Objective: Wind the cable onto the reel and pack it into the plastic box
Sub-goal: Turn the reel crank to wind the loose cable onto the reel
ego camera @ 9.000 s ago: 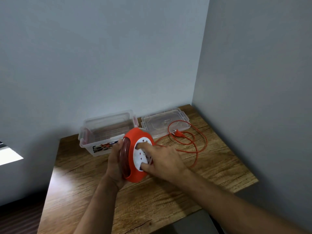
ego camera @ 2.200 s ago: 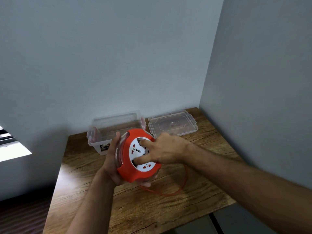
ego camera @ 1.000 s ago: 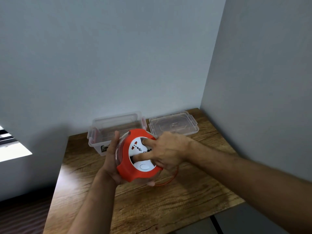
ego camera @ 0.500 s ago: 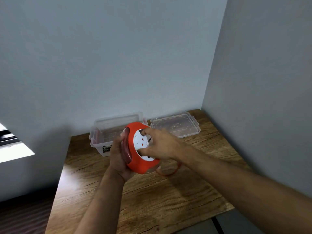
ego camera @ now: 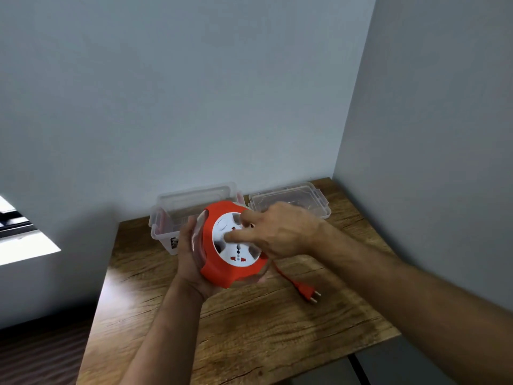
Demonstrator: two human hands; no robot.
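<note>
Head camera looks down over both forearms, and nearest of all is the bare grain of the brown wood-effect table (ego camera: 249, 337); nothing lies on that front stretch; a little further in, the left hand (ego camera: 191, 262) cups the round orange plastic cable reel (ego camera: 222, 269) from behind and below, fingers wrapped about its clear back flange, holding it tilted in the air above the table, not resting on it; the right hand (ego camera: 280, 232) is on the reel's white socket face (ego camera: 236, 252), two fingers pressed into the recesses of that disc, the others curled loosely, a winding grip by the look of it; just right of the reel, only a short tail of orange cable (ego camera: 284, 276) hangs out from its lower edge and runs down to the orange two-pin plug (ego camera: 306, 291), which lies flat on the wood, pins pointing away from the reel; so I'd say the winding is nearly done, a turn or so left to draw that plug up snug; further back, the clear rectangular plastic box (ego camera: 163, 218) stands open against the wall, partly hidden behind the reel, and as far as I can see it holds nothing; beside it to the right, apart from it, the clear plastic lid (ego camera: 319, 202) lies on the table near the corner; packing not yet begun, then; reel into box, lid presumably on after.
</note>
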